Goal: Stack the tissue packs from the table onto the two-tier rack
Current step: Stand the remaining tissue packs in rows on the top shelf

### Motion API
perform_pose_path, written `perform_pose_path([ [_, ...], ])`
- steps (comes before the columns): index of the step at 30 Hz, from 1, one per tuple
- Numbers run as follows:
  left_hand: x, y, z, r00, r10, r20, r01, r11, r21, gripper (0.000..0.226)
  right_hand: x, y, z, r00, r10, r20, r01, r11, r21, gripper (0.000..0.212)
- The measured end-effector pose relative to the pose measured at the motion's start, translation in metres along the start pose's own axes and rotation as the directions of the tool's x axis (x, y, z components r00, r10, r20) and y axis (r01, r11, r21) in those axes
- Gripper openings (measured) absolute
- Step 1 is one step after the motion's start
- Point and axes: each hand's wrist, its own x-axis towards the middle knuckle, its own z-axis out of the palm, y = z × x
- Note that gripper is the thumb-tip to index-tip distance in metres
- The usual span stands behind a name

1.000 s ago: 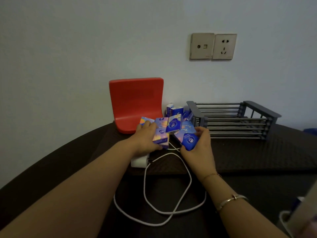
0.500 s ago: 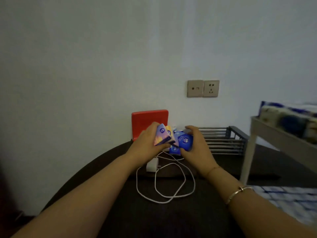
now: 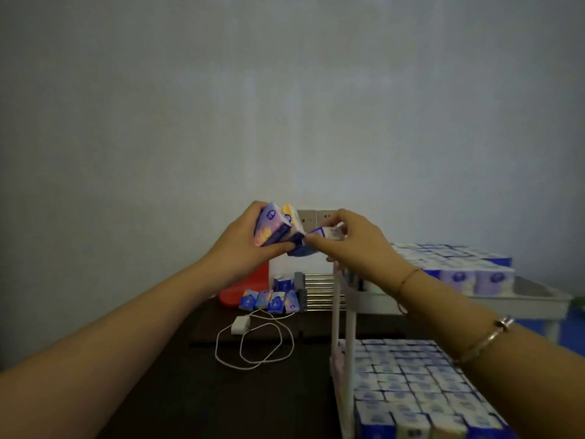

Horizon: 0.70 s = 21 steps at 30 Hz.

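Head view: since half a second ago I've lifted both hands clear of the dark worktop [image 3: 164,391]. My left hand [image 3: 243,245] grips two tissue packs [image 3: 274,228]; my right hand [image 3: 351,239] pinches another pack [image 3: 327,232]. More packs [image 3: 269,301] lie below, and the two-tier rack [image 3: 343,350] stands right, both tiers packed.

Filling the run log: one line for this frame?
left hand: grips tissue packs | right hand: pinches one pack | rack: both tiers stocked | table packs: remaining
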Motion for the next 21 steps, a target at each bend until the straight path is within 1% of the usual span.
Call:
perform_pose_path([
  [2,0.006,0.032,0.008,0.999,0.02,-0.026,-0.021,0.999,-0.032,0.052,-0.002,-0.002,-0.039,0.999,0.04,-0.022,-0.04,0.999,0.017,0.038],
  [5,0.017,0.075,0.034,0.998,0.061,-0.016,-0.062,0.996,-0.059,0.051,-0.005,0.009,-0.094,0.989,0.12,-0.085,-0.116,0.992,0.048,0.055],
  [7,0.024,0.101,0.064,0.994,0.11,0.029,-0.108,0.992,-0.063,0.051,-0.007,0.023,-0.124,0.982,0.145,-0.122,-0.148,0.989,-0.015,0.062],
  [10,0.039,0.135,0.118,0.982,0.171,0.086,-0.165,0.984,-0.068,0.054,-0.011,0.047,-0.159,0.975,0.174,-0.14,-0.187,0.979,-0.082,0.065],
  [13,0.056,0.161,0.168,0.975,0.208,0.078,-0.203,0.977,-0.066,0.056,-0.018,0.069,-0.192,0.961,0.251,-0.117,-0.259,0.963,-0.067,0.067],
  [17,0.072,0.18,0.214,0.964,0.224,0.143,-0.212,0.973,-0.094,0.053,-0.033,0.094,-0.234,0.911,0.41,-0.035,-0.411,0.911,-0.02,0.075],
  [19,0.078,0.187,0.231,0.956,0.242,0.165,-0.229,0.969,-0.094,0.052,-0.037,0.105,-0.251,0.898,0.438,0.035,-0.438,0.899,0.002,0.08],
  [21,0.084,0.193,0.245,0.949,0.266,0.169,-0.255,0.963,-0.089,0.05,-0.039,0.116,-0.261,0.893,0.441,0.091,-0.446,0.894,0.035,0.078],
])
